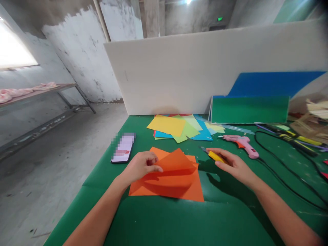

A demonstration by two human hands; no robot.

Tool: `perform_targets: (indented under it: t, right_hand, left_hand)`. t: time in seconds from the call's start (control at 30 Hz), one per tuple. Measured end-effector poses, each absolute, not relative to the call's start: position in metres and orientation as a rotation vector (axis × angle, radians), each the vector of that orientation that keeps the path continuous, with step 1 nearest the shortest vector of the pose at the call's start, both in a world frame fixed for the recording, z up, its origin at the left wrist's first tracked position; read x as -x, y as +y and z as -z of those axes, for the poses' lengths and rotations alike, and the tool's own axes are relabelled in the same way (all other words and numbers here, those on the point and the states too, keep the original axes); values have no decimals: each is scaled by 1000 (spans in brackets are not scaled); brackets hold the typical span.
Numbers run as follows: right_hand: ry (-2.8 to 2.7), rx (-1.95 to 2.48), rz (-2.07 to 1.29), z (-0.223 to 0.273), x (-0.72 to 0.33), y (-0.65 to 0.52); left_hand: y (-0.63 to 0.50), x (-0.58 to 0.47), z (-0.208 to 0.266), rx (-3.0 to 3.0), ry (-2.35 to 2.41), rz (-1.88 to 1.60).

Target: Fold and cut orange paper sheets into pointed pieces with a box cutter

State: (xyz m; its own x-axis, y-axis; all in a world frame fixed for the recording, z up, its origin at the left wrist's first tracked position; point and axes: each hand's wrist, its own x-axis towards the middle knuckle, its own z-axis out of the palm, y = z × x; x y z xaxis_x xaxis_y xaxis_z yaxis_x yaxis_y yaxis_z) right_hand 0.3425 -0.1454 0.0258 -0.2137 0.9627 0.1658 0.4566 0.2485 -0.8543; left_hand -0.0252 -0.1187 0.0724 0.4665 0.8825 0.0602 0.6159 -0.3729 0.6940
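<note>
Orange paper (169,186) lies on the green table, with an upper part raised and folded over. My left hand (143,167) is closed at its left side, thumb and fingers pinching the raised paper. To the right of the paper, my right hand (233,164) is wrapped round a yellow utility knife (215,156). The knife's blade points away to the upper left, apart from the paper. Just beyond my right hand lies a pink hot glue gun (242,143), its black cable running right.
A phone (124,147) lies left of the orange paper. Coloured paper sheets (166,125) are piled at the back, before a tall white board (164,75). A green panel (248,109) stands at back right, near yellow-and-black tools (297,139). The table's edge drops off at left.
</note>
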Motion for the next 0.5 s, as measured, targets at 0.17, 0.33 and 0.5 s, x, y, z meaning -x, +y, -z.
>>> perform_targets:
  t: [0.17, 0.33, 0.5]
  right_hand:
    - [-1966, 1347, -953, -34, -350, -147]
    - [-2200, 1348, -977, -38, -348, -149]
    - [-2325, 1511, -646, -32, -339, -146]
  left_hand:
    - [-118, 24, -70, -2139, 1362, -515]
    - [-121, 21, -73, -2158, 1351, -442]
    - [-123, 22, -73, -2162, 1237, -448]
